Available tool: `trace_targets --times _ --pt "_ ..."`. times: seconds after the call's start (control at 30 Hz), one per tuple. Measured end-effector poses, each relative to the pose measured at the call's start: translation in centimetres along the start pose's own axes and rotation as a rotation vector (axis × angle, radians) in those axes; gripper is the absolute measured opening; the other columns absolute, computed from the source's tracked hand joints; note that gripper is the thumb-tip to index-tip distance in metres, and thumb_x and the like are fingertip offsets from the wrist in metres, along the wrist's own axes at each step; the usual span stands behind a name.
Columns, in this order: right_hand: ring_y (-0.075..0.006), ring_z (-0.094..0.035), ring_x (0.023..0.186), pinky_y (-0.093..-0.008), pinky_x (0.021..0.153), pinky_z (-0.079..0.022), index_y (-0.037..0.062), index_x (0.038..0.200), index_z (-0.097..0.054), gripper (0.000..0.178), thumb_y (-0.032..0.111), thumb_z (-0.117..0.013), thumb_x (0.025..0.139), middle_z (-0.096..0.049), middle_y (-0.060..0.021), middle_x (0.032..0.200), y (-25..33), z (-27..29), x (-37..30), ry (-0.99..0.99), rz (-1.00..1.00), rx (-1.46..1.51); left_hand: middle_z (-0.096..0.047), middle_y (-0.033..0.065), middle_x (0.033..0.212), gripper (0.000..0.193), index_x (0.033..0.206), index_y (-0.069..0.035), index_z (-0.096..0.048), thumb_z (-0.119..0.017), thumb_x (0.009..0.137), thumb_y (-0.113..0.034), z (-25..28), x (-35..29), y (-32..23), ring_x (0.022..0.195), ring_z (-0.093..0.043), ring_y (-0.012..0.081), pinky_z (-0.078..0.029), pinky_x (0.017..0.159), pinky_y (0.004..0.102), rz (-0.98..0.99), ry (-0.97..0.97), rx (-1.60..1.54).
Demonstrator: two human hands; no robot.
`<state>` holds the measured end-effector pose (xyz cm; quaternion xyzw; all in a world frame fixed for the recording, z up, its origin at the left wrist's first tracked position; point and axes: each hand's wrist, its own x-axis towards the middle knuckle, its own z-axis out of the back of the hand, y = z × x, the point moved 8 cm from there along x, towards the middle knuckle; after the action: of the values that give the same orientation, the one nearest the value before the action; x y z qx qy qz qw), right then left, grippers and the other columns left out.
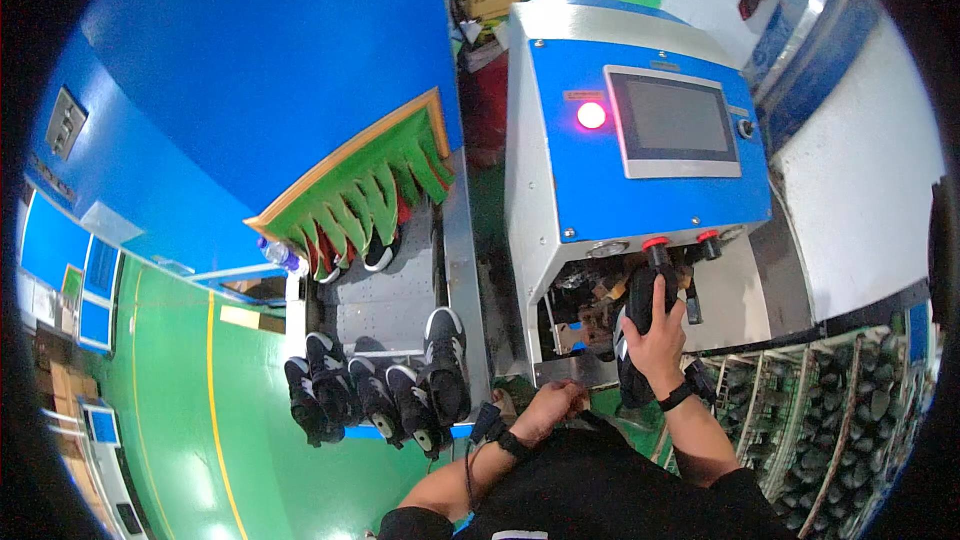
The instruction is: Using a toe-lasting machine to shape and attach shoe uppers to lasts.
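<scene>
My right hand (656, 340) is closed round a black shoe (632, 377) with a white patch on its side. The shoe stands toe-up in the opening under the blue-fronted machine (560, 170), just below its black and red knobs. Index finger and thumb press along the shoe's upper. My left hand (560, 403) is close to my body, below the machine's front edge, with its fingers curled together. Whatever those fingers hold, if anything, is too small to make out.
Several black-and-white shoes (376, 395) line the near end of a conveyor (385, 310) at left. It passes under green strip curtains (350, 210) into a blue housing. A screen (672, 120) and lit red button (591, 115) face me. Racks of dark shoe forms (830, 420) stand right.
</scene>
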<state>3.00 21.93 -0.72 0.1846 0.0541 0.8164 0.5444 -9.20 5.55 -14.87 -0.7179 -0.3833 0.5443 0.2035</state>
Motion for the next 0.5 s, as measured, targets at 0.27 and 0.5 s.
trace_targets --times 0.27,0.5 --pt "-0.0552 -0.059 0.093 -0.0519 0.072 -0.054 0.0121 0.148 -0.044 0.086 0.022 -0.084 0.072 -0.047 -0.0350 0.125 0.9 7.4 -14.5 -0.004 0.148 0.015 -0.072 0.0084 0.095 0.056 0.109 -0.005 -0.064 -0.047 0.102 -0.058 -6.5 -2.8 -0.4 0.070 -0.064 0.0138 -0.051 0.060 0.0276 0.141 0.464 -0.141" --pt "-0.0288 -0.064 0.106 -0.0365 0.093 -0.051 0.0029 0.147 -0.041 0.078 0.035 -0.078 0.086 -0.053 -0.0180 0.137 -5.1 5.2 -18.2 0.424 -0.471 0.778 -0.070 0.0054 0.115 0.054 0.128 -0.007 -0.061 -0.052 0.101 -0.053 -8.2 -3.4 7.6 0.098 -0.068 0.0160 -0.055 0.080 0.0312 0.441 0.562 -0.334"
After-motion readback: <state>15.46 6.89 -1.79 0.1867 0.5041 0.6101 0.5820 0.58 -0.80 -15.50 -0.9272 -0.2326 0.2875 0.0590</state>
